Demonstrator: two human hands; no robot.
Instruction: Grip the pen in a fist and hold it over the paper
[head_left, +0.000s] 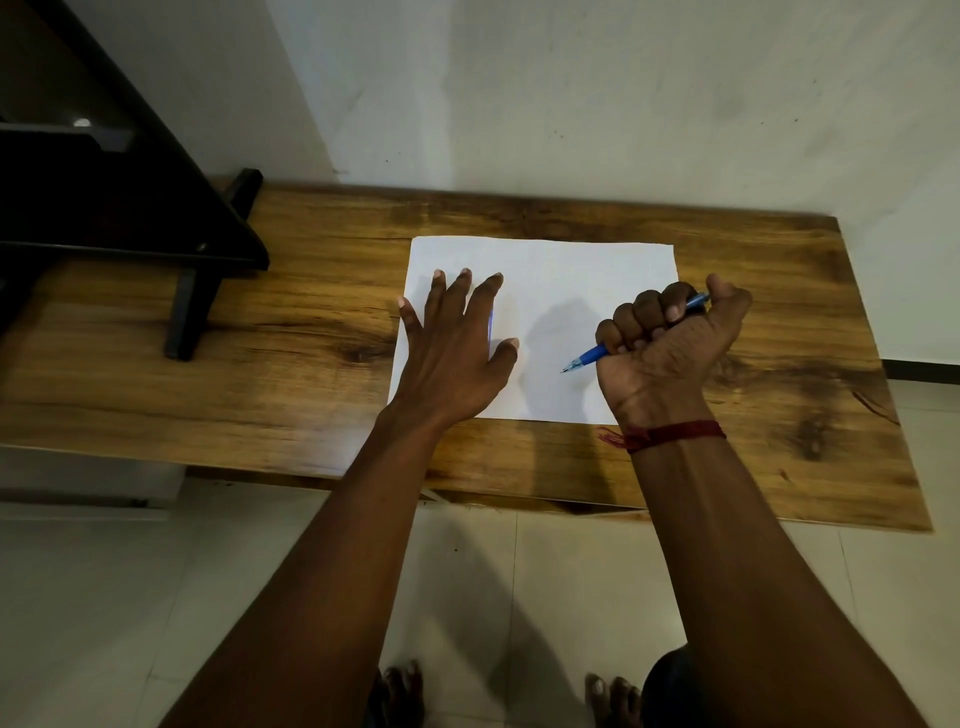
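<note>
Blue plastic ballpoint pen (636, 332): gripped in the right hand (670, 348), all fingers (647, 312) curled round the barrel in a fist, tip pointing down-left, at or just above the sheet; contact cannot be told. White rectangular sheet of paper (561, 280): lies flat on the brown wood-grain worktop (311, 332), apparently blank, so writing judged not yet begun. Left hand (452, 353): fingers straight and spread, pressing the sheet's left part flat. No containers in view. Dark wooden stand (130, 208) sits at the worktop's left end.
</note>
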